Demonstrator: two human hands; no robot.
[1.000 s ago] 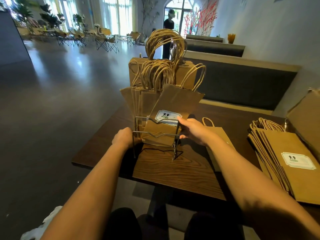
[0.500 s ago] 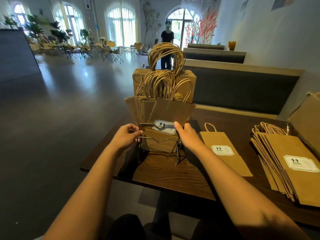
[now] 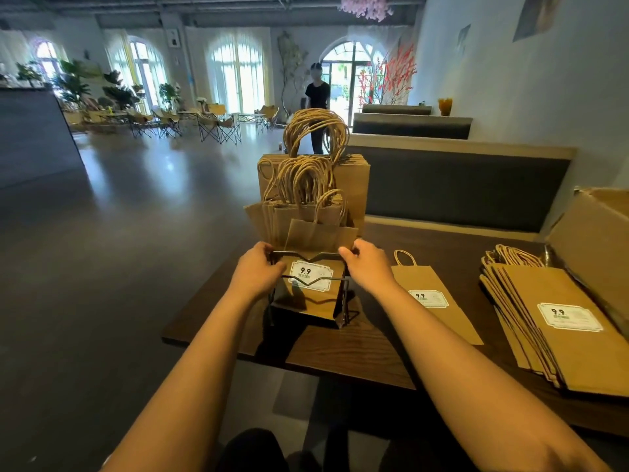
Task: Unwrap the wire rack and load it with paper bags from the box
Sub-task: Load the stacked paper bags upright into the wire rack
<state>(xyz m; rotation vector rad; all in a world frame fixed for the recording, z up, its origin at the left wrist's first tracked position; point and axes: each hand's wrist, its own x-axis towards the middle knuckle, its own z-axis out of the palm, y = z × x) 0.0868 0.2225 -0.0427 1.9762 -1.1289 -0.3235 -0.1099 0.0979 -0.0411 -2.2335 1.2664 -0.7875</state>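
Near the desk (image 3: pixel 340 356) edge stands the wire rack (image 3: pixel 308 294), packed with paper bags (image 3: pixel 306 212). Left hand (image 3: pixel 257 272) and right hand (image 3: pixel 366 265) each grip its top front wire; steady it evenly so bags don't tip.

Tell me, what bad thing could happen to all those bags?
The wire rack stands close to the table edge, and both hands, left hand and right hand, grip its top wire. A nudge toward the edge might tip it off. Its bags stand tall and packed, so jostling could spill them or tangle their handles.
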